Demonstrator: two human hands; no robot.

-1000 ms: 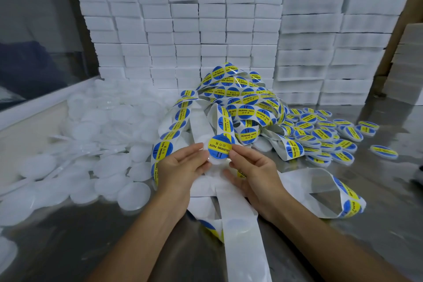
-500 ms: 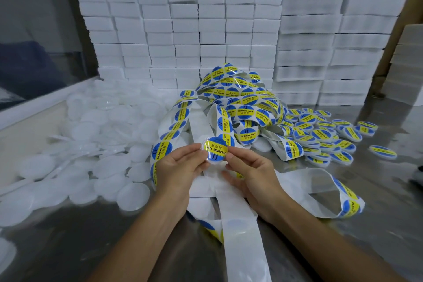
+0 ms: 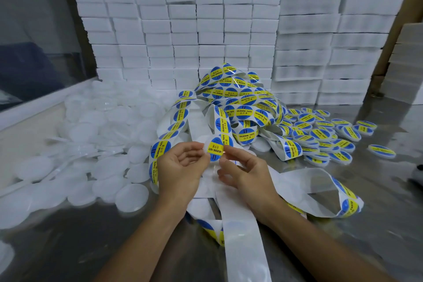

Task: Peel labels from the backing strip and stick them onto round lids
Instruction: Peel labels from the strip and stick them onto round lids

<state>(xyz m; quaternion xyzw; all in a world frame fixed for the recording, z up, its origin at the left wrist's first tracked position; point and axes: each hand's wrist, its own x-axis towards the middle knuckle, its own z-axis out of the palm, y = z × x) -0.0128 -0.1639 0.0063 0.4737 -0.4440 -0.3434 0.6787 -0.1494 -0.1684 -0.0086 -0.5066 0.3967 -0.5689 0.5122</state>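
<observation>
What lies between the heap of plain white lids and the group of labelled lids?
In the head view, the tangled label strip lies between the plain white lids and the labelled lids, with both hands just before it.

Left hand (image 3: 180, 168): palm up, fingers curled, tips pinching at 1 o'clock. Right hand (image 3: 246, 173): fingers curled, pinching at 11 o'clock.

Plain round translucent plastic lids (image 3: 96, 144) heap along the grey metal worktop's (image 3: 68, 247) left edge; tangled white paper backing strip (image 3: 231, 107) lies centre; labelled round lids (image 3: 320, 135) right; stacked white foam blocks (image 3: 206, 36) behind.
</observation>
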